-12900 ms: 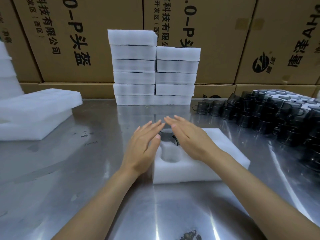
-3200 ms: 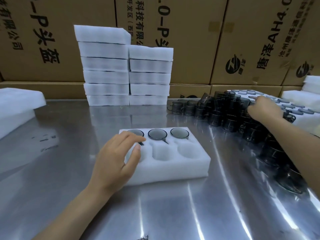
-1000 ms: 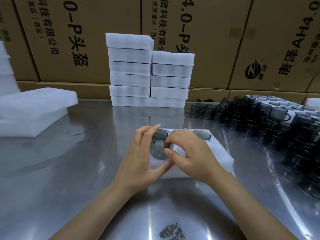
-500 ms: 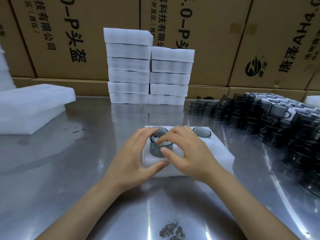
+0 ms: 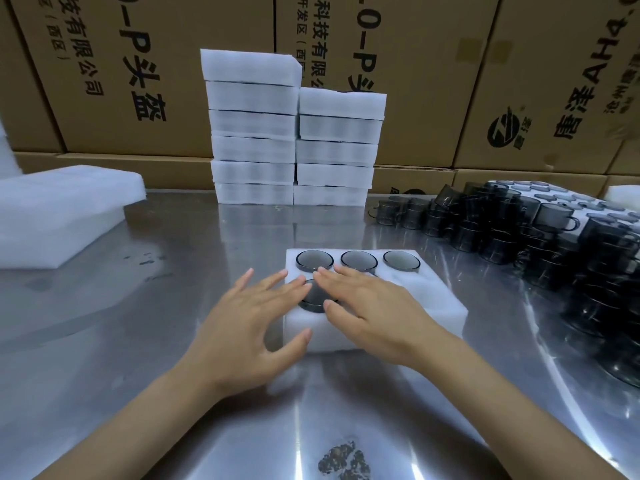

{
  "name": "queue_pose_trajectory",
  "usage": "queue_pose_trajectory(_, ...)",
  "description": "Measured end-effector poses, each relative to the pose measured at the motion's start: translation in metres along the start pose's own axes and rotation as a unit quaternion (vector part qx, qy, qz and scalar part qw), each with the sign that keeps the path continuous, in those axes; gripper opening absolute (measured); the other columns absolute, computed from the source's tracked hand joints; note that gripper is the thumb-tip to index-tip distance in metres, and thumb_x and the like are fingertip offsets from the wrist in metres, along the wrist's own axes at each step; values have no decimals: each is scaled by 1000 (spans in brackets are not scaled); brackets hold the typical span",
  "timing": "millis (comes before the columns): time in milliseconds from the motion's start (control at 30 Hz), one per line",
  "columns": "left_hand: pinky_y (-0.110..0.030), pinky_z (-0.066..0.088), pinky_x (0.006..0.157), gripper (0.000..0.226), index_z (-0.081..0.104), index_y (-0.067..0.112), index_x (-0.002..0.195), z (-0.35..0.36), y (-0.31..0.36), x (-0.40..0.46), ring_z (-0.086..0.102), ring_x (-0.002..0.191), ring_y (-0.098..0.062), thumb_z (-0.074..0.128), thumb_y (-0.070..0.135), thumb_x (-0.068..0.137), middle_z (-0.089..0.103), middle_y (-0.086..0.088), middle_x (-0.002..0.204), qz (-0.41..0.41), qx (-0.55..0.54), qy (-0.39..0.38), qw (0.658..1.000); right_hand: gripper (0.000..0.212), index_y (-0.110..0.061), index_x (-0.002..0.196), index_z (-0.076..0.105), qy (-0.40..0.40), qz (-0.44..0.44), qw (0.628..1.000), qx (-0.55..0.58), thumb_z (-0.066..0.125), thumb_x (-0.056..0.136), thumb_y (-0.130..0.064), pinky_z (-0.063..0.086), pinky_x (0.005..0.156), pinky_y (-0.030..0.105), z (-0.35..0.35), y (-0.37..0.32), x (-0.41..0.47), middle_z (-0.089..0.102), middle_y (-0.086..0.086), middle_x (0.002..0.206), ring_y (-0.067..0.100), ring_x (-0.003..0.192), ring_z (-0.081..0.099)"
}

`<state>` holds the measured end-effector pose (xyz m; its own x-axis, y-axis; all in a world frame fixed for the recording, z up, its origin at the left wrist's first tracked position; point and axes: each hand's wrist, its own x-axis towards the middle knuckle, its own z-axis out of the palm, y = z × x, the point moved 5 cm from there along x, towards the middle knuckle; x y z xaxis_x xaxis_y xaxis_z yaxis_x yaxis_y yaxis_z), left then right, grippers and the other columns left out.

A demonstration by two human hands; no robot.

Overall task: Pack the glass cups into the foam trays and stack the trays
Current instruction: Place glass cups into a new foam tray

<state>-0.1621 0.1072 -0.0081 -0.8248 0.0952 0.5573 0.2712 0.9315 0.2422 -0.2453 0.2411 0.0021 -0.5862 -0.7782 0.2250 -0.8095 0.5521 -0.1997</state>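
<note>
A white foam tray (image 5: 440, 299) lies on the steel table in front of me. Its back row holds three smoky glass cups (image 5: 358, 260), sunk to their rims. A fourth cup (image 5: 313, 299) sits in the front-left pocket. My left hand (image 5: 252, 317) and my right hand (image 5: 372, 306) lie flat with straight fingers over that cup, fingertips touching its rim. The right hand hides the other front pockets. A heap of loose dark glass cups (image 5: 519, 230) lies at the right.
Two stacks of foam trays (image 5: 254, 133) (image 5: 337, 147) stand at the back centre against cardboard boxes (image 5: 450, 64). More foam sheets (image 5: 59, 209) lie at the left. A foam tray of cups (image 5: 561, 199) sits behind the heap at the far right.
The cup that both hands held above the front-left pocket has gone down into it. Both hands have flattened out over its rim.
</note>
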Motion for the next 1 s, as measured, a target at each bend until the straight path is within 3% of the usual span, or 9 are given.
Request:
queue_pose_trajectory(233,-33,18,114,64,56,27,131,2,2,1,40,133,-6,37,57,77,48,19,135,-24,0,14,1000,54,-29,150,22,4,-7,999,-35,28,99,-44,13,113,25,3,-2,-4,13,-15,157,1,144,9)
queue_pose_trajectory(367,-23,14,114,54,42,47,129,6,-4,-1,33,134,5,31,62,78,43,31,134,-80,-92,16,992,58,-32,149,26,1,4,1000,-10,26,96,-56,15,115,29,5,1,-2,18,-17,156,0,143,11)
queue_pose_trajectory(433,-25,16,114,53,30,52,132,11,-9,-2,29,133,9,33,64,80,37,32,138,-82,-117,4,990,51,-34,141,41,48,26,992,110,33,95,-55,26,111,28,-5,9,-1,38,-18,147,-1,137,27)
queue_pose_trajectory(500,-26,16,115,66,17,54,136,18,-17,-3,16,135,15,37,71,76,20,34,146,-101,-138,-24,985,38,-31,128,58,154,66,964,205,44,96,-45,36,102,25,-26,33,-1,57,-16,130,2,124,46)
queue_pose_trajectory(567,-27,13,117,84,-2,58,136,27,-23,-4,1,138,14,40,82,67,-2,36,150,-128,-143,-78,978,25,-30,112,68,249,146,932,217,51,94,-35,41,90,24,-46,72,-5,66,-20,109,4,110,56)
queue_pose_trajectory(633,-29,15,116,95,-14,64,131,34,-25,-4,0,139,12,42,89,59,-12,37,148,-136,-127,-122,975,20,-32,101,68,283,230,901,234,51,92,-29,44,83,29,-53,116,-10,65,-23,93,10,102,60)
queue_pose_trajectory(800,-24,30,102,95,-6,71,128,33,-28,-2,11,118,33,52,87,54,0,54,134,-142,-148,-119,972,43,-16,134,51,221,361,899,109,47,91,-24,44,86,34,-46,205,-13,55,5,133,28,108,58)
queue_pose_trajectory(933,-24,34,93,94,1,70,128,31,-26,-1,19,112,35,56,84,53,8,52,134,-148,-159,-107,970,30,-7,117,51,149,409,900,-3,48,91,-22,45,72,38,-50,242,-5,47,13,132,35,92,57)
queue_pose_trajectory(1000,-24,34,95,95,4,69,129,30,-27,-1,22,117,30,57,83,52,11,50,135,-151,-163,-102,970,35,-4,122,45,104,446,888,-45,49,93,-24,42,71,38,-54,255,-2,40,16,136,37,92,55)
